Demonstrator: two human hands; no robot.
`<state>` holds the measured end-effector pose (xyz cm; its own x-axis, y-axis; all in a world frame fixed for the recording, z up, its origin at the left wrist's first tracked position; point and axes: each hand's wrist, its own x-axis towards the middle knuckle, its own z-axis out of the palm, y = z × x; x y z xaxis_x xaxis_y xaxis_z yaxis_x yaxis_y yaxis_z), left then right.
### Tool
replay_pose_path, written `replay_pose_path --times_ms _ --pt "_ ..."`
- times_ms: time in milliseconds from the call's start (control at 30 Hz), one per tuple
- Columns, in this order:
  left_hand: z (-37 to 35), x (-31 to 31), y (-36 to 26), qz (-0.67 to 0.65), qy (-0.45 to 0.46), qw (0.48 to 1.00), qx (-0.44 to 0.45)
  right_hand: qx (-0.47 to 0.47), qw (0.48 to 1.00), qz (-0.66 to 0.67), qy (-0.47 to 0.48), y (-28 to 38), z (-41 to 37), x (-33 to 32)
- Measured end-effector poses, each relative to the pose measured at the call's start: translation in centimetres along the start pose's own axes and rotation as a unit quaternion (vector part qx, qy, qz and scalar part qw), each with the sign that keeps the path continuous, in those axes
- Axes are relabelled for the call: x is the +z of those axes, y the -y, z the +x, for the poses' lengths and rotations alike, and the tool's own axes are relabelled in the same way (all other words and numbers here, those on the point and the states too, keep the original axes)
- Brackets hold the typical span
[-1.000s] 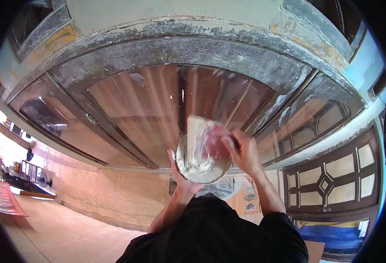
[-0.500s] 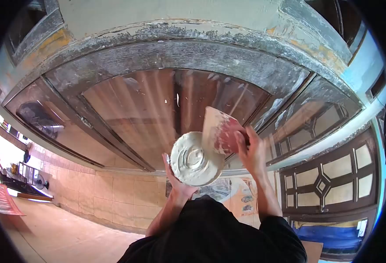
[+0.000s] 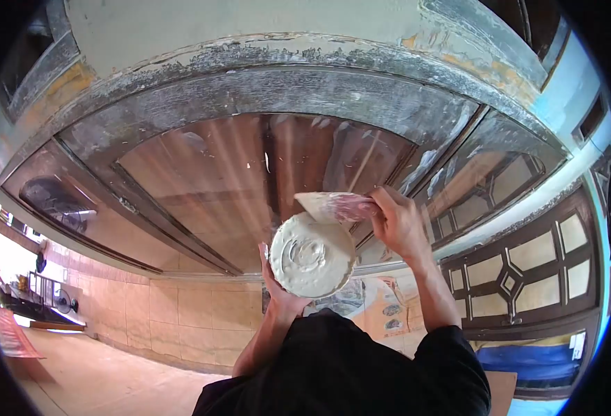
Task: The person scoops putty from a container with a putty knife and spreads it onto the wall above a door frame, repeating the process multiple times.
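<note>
Our right hand [image 3: 397, 223] pinches the putty knife [image 3: 330, 206], blade loaded, just above the bowl [image 3: 311, 258] that our left hand [image 3: 279, 284] cups from beneath. The bowl sits nearly full; beyond it the window frame [image 3: 250, 87] looks flaky and mostly unfilled, so we judge most work remains.

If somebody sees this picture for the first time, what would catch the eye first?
First comes the round bowl of pale putty in the middle, held from below by the left hand. Just above it, the right hand grips a putty knife, its smeared blade lying nearly flat over the bowl's rim. Behind both, a weathered arched window frame with flaking paint spans the upper half.
</note>
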<state>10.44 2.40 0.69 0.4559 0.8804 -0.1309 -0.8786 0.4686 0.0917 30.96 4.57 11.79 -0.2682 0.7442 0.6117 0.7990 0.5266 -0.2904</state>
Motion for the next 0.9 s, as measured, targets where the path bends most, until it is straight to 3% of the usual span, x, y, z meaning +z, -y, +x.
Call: replay_pose_path --times_ms 100,300,467,533,600,767,900 --pt "0.2 -0.9 -0.5 -0.023 -0.004 1.000 0.011 0.107 0.993 0.018 0.045 0.6 -0.6 -1.1" --pt "0.9 -1.3 -0.2 -0.050 0.043 0.998 0.004 0.166 0.980 0.080 0.081 3.1 -2.1 0.2" --pt "0.8 -1.6 0.0 -0.048 0.053 0.997 -0.023 0.191 0.977 0.084 0.038 1.3 -0.1 0.7" --pt "0.4 -1.4 -0.2 -0.031 0.062 0.997 -0.036 0.084 0.996 0.016 0.016 0.0 1.0 0.4" --pt "0.2 -1.7 -0.3 0.011 0.015 1.000 -0.006 0.104 0.993 0.028 0.038 -0.1 0.9 0.2" --pt "0.1 -1.9 -1.1 -0.034 0.059 0.998 -0.011 0.194 0.966 0.067 0.156 0.1 -0.5 0.9" --pt "0.6 -1.4 -0.8 -0.054 0.051 0.997 -0.017 0.186 0.968 0.141 0.092 2.0 -2.6 4.2"
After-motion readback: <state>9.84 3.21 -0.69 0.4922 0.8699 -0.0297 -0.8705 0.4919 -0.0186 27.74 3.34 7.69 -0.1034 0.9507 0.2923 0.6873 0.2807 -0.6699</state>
